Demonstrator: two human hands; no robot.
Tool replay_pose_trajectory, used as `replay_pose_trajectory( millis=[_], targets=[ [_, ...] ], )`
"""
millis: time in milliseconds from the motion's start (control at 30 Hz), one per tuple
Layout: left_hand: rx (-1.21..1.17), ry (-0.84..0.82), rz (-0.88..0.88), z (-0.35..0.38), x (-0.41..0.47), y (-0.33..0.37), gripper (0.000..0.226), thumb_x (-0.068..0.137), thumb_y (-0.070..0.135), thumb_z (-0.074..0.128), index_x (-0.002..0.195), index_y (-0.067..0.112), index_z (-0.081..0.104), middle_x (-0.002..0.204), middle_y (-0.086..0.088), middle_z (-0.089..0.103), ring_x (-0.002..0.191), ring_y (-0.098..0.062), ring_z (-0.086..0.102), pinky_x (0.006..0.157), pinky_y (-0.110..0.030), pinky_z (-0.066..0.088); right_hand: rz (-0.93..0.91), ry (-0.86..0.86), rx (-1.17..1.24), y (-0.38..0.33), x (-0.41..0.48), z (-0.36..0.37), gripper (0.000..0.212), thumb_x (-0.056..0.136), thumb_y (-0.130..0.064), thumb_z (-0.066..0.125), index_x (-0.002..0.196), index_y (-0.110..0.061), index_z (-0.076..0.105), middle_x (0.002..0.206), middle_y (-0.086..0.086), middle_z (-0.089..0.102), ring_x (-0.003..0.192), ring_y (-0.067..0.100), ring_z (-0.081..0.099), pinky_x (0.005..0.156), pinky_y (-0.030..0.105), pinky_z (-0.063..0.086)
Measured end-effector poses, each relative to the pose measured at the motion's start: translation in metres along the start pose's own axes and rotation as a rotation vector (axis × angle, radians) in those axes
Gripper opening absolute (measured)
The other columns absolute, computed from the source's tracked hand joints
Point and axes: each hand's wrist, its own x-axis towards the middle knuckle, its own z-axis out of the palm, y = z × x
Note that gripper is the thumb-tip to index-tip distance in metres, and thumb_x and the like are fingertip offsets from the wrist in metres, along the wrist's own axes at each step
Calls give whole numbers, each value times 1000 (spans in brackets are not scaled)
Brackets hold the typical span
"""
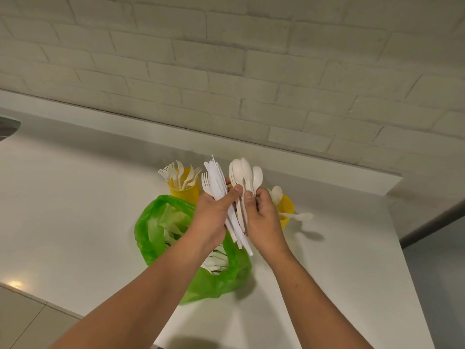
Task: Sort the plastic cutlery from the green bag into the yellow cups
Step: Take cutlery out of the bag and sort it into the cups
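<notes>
**Head view: cutlery bundle divided between two hands above the green bag**

A fan of white knives and forks [214,181] is clamped in the left hand [214,214], fingers curled round the handles and thumb pressed across the front. Just beside it, a cluster of spoons [245,172] is pinched by the right hand [263,219] at the necks, bowls upward. The two bundles touch at their lower ends.

Below them the green bag [151,230] lies open on the white surface [75,210], with more cutlery [216,261] visible inside. Behind it, forks are stood in one yellow cup [185,192]; spoons are held in a second yellow cup [286,207] to the right, beside which one spoon [299,217] juts sideways. Whether it rests on the rim cannot be told.

The pieces are judged light, stiff and slick, and likely to slide against one another, so a loose bundle could fan out and spill. Hold is best taken low on the handles, where they stack flat. Thin tines and blade tips may snap if bent.
</notes>
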Motion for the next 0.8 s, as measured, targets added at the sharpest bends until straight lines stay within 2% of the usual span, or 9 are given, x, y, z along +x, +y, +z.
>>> replay_pose_trajectory(
  millis=[67,133,267,333,467,600,733,800],
  targets=[
    [14,24,1,-1,0,0,35,96,6,69,129,-3,62,119,-26,72,110,-38,72,92,-47,61,58,-19,59,1,0,-4,22,109,-33,46,103,-16,58,79,-8,66,69,1,61,66,23,49],
    [15,32,-7,0,0,0,30,97,6,67,125,-4,65,116,-25,73,107,-38,73,89,-47,62,109,-27,115,1,-1,-6,25,109,-36,43,105,-20,62,89,-3,72,80,6,67,73,25,54],
    [18,32,-14,1,1,-1,29,98,6,66,125,-4,65,114,-23,74,105,-36,74,85,-42,62,153,26,157,1,-2,-3,29,111,-37,38,108,-24,64,99,-5,74,92,5,69,80,20,51],
    [24,38,-16,1,2,-3,29,98,6,65,125,-5,65,114,-24,74,106,-36,74,85,-40,62,164,54,162,1,0,-2,30,111,-36,37,108,-23,64,100,-5,73,91,4,68,82,21,50],
    [45,48,-19,-1,3,-3,29,98,6,65,125,-4,65,116,-24,74,106,-36,74,85,-40,62,144,51,135,0,1,-1,27,110,-35,41,107,-20,63,95,-2,71,82,-1,66,76,18,50],
    [79,53,10,-1,3,-2,27,97,3,66,123,-3,66,110,-21,76,102,-33,75,82,-37,63,100,-31,91,-3,1,-2,18,102,-38,59,113,-23,61,99,-4,75,91,6,73,81,28,59],
    [71,49,-14,-2,4,-2,26,96,8,69,119,-4,69,109,-22,76,103,-36,74,80,-39,63,162,-64,148,1,6,-6,17,103,-27,59,119,-21,61,105,0,76,97,14,74,88,38,60],
    [67,41,-34,-2,3,-1,26,96,8,69,119,-3,68,109,-23,75,101,-37,75,71,-40,63,211,-96,229,4,7,-8,19,105,-25,57,122,-19,61,107,4,76,98,21,75,86,45,61]
  ],
)
